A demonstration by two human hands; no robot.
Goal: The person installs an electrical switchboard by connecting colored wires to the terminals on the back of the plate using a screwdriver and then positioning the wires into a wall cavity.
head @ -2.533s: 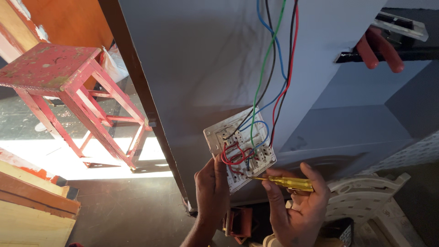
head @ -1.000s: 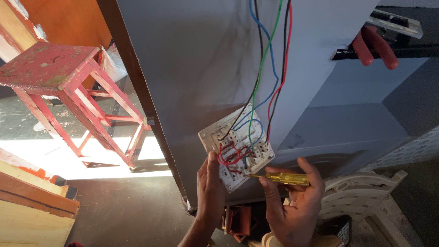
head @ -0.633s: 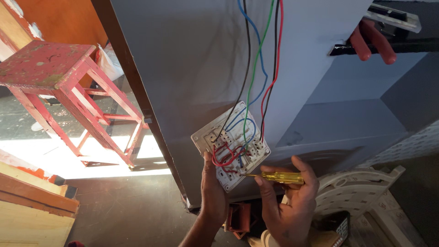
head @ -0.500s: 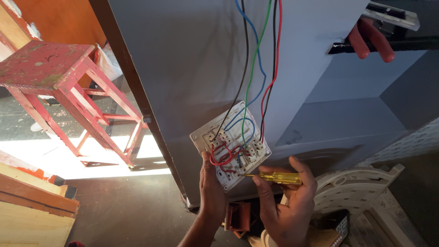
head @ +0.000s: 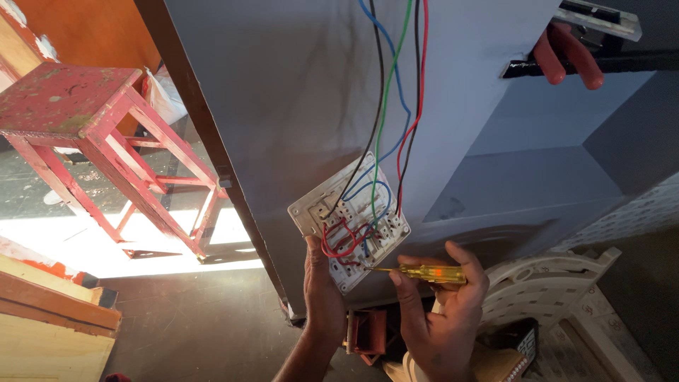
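Working on the wired back of a switch plate against a grey wall.

A red stool (head: 92, 134) stands at far left, well apart. The left hand (head: 322, 283) is closed round the lower edge of the white switch plate (head: 350, 230), tilted with its back showing; black, blue, green and red wires (head: 389, 92) drop into it from above. The right hand (head: 442, 311) pinches a yellow screwdriver (head: 424, 272), its tip touching the plate's terminals. Red-handled pliers (head: 566, 56) rest on a ledge at upper right.
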